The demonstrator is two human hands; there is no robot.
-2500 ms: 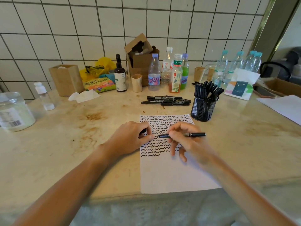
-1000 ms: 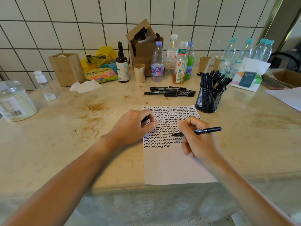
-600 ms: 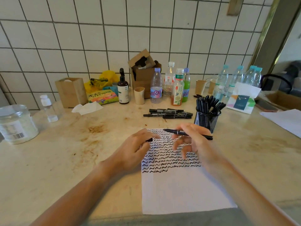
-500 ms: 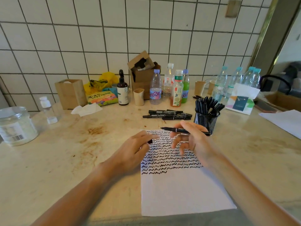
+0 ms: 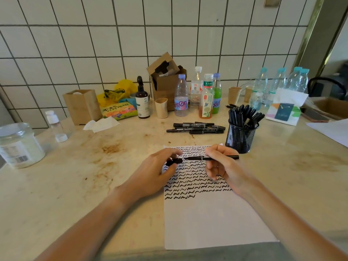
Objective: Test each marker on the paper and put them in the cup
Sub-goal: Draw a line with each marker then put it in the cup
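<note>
A white paper (image 5: 212,219) lies in front of me, its upper half covered with rows of black squiggles. My right hand (image 5: 222,166) holds a black marker (image 5: 197,158) level above the paper, bare tip pointing left. My left hand (image 5: 156,172) pinches the marker's black cap (image 5: 174,161) just left of that tip, a small gap between them. A black mesh cup (image 5: 240,137) full of black markers stands just beyond the paper's right corner. Several more black markers (image 5: 195,127) lie in a pile behind the paper.
Bottles (image 5: 206,97), an open cardboard box (image 5: 165,80), paper cups (image 5: 161,107) and a tissue pack (image 5: 284,110) line the tiled wall. A big jar (image 5: 18,146) stands at the far left. Another sheet (image 5: 333,130) lies at the right edge. The counter has brown stains (image 5: 111,148).
My right hand drew a squiggle, then lifted the marker off the paper and turned it level. The marker tip and the cap in my left hand have come closer together.
</note>
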